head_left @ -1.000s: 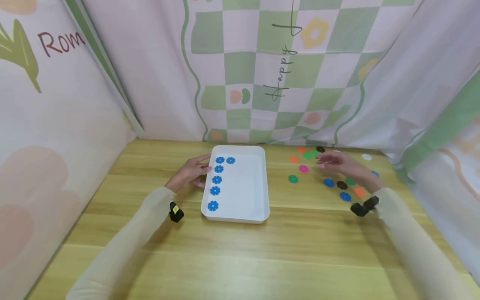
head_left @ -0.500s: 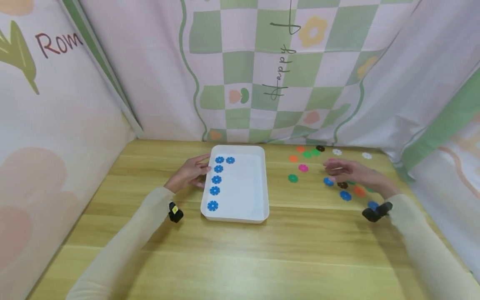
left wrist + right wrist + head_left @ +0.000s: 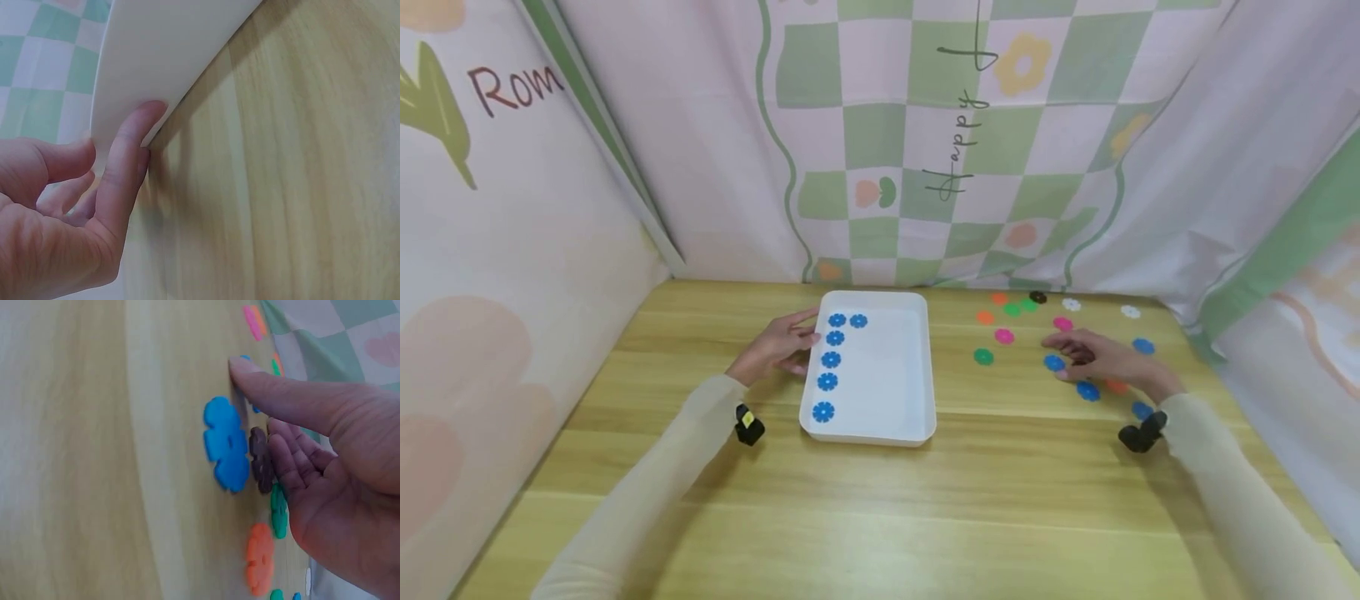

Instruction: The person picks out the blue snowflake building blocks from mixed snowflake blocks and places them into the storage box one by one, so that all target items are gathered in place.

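Observation:
My left hand point(image 3: 773, 342) holds the left side of a white tray point(image 3: 912, 433), one fingertip at its rim and another digit against the outer wall point(image 3: 169, 56). Inside, several blue flower-shaped plastic discs point(image 3: 827, 382) form a column along the left side, with one more beside the top disc. My right hand point(image 3: 1101, 357) hovers low among loose discs, thumb and fingers apart. Its thumb tip is right by a blue disc point(image 3: 1054, 362). A nearer blue disc point(image 3: 226, 444) and a brown disc point(image 3: 260, 461) lie beneath this hand; the palm hides the brown one in the head view.
Around the right hand lie pink point(image 3: 1004, 336), green point(image 3: 983, 357), orange point(image 3: 985, 317), white point(image 3: 1071, 305) and more blue discs point(image 3: 1143, 346) on the wooden table point(image 3: 880, 517). A patterned curtain point(image 3: 880, 133) hangs at the table's back edge.
My right hand has moved back toward me and slightly right, from the far discs to the blue disc, uncovering a white and a pink disc. My left hand stays at the tray.

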`<state>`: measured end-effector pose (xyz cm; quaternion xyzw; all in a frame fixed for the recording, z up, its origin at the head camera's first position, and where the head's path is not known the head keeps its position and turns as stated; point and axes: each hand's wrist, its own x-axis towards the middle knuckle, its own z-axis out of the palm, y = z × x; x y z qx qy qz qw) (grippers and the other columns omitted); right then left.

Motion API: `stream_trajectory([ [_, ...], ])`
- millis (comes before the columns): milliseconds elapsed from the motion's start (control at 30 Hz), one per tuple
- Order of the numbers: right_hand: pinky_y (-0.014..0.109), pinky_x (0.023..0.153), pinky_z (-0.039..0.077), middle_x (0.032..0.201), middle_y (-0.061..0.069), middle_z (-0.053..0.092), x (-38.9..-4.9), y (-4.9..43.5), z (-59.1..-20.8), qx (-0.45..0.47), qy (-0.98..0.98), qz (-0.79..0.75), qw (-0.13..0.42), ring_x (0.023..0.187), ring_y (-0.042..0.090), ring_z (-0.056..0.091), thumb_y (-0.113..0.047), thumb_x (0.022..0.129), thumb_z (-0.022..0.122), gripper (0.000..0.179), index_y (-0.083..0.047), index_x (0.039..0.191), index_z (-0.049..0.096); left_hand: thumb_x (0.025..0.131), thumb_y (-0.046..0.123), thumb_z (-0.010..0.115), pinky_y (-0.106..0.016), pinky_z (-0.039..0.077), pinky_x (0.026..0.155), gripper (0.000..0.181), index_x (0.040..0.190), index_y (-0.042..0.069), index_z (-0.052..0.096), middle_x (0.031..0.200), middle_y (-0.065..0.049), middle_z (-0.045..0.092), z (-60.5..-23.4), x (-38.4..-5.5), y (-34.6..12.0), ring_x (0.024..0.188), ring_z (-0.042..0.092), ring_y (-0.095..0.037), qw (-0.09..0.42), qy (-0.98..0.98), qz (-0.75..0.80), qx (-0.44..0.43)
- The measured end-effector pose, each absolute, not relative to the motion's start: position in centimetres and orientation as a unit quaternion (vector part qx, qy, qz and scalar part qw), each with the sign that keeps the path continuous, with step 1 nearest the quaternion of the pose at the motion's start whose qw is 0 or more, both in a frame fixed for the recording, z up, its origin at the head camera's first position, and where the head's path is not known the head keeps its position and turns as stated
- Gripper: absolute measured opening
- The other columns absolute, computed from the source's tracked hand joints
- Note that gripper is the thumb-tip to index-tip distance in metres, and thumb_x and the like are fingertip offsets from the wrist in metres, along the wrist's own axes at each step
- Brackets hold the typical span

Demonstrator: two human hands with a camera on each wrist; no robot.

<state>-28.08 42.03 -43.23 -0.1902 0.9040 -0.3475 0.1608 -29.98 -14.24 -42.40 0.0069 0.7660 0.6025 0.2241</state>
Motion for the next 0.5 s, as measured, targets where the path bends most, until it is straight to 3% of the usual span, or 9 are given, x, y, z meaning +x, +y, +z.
stream_trajectory([
  [267,0.018,0.096,0.051,0.135,0.021,0.059,-28.08,41.86,-43.48,-0.197,0.907,-0.345,0.137,0.118,0.021,0.055,-0.012,0.099,0.073,0.052,0.004,0.144,0.052,0.109,0.011,0.056,-0.035,0.068,0.073,0.065,0.167,0.023,0.028,0.165,-0.021,0.040,-42.27,-29.91,-14.32,0.128,0.063,-0.042,0.226,0.764,0.604,0.006],
  [500,0.021,0.089,0.054,0.117,0.018,0.063,-28.78,41.38,-43.45,-0.208,0.913,-0.329,0.120,0.105,0.019,0.059,-0.007,0.098,0.074,0.033,0.006,0.124,0.059,0.110,0.014,0.056,-0.034,0.068,0.071,0.065,0.167,0.025,0.027,0.169,-0.017,0.034,-42.50,-30.17,-13.98,0.135,0.058,-0.041,0.222,0.773,0.594,-0.009],
])
